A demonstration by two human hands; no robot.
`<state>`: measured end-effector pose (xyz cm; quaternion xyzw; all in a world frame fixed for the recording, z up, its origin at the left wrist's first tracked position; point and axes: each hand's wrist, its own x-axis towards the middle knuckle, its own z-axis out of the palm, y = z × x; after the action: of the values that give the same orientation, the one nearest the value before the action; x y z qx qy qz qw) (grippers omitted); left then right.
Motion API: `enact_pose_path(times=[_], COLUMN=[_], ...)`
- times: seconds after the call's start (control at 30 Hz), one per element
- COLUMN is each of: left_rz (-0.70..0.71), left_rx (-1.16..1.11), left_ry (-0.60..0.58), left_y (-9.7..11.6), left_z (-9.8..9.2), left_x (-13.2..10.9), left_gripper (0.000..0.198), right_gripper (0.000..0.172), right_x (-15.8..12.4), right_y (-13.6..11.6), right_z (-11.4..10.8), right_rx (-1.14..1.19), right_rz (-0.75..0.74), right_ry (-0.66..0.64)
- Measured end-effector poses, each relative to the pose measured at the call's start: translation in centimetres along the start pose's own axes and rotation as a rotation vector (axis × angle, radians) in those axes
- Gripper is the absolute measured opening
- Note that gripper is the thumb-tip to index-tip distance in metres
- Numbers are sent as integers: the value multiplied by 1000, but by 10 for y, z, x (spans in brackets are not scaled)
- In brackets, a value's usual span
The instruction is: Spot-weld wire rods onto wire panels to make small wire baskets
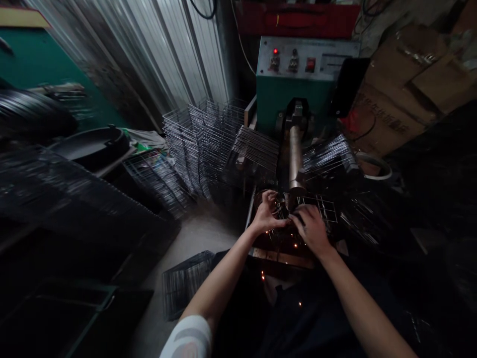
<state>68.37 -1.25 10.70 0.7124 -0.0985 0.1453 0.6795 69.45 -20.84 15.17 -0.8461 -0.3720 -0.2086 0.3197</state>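
Note:
Both my hands hold a small wire grid piece [322, 208] under the tip of a metal welding arm [296, 159] on a green machine [298, 84]. My left hand [267, 214] grips the left side of the wire piece with curled fingers. Just to its right, my right hand [311, 226] presses down on the wire with its fingers bent. Small orange sparks fall around and below my hands.
Stacks of finished wire racks [203, 144] stand left of the machine, and more lie on the floor [184, 283]. Loose wire bundles [328, 156] rest right of the arm. Cardboard boxes [402, 89] fill the back right. Corrugated metal wall [156, 54] behind.

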Motion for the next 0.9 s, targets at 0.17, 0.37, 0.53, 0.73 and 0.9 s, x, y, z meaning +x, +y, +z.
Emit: enact_pose_path(times=[0.17,0.37,0.53,0.73,0.9], left_rz=[-8,33,34,42,-183], left_rx=[-36,-20,79,85,-47], left_ry=[19,4,-2,-44,-40], left_y=[-1,0,-8,-11,-14], left_z=[-2,-6,-8,-19,-54], left_x=[14,18,16,12,-5], left_gripper=[94,91,92,114,117], right_gripper=[11,13,16,20,26], right_x=[10,12,15,-3,-125], right_y=[17,17,16,20,89], right_z=[0,0,4,-27,-118], right_rx=[-44,-12,15,4,-206], right_rz=[-9,-1,-14,145,538], right_ry=[-67,-73,-39,-71,-44])
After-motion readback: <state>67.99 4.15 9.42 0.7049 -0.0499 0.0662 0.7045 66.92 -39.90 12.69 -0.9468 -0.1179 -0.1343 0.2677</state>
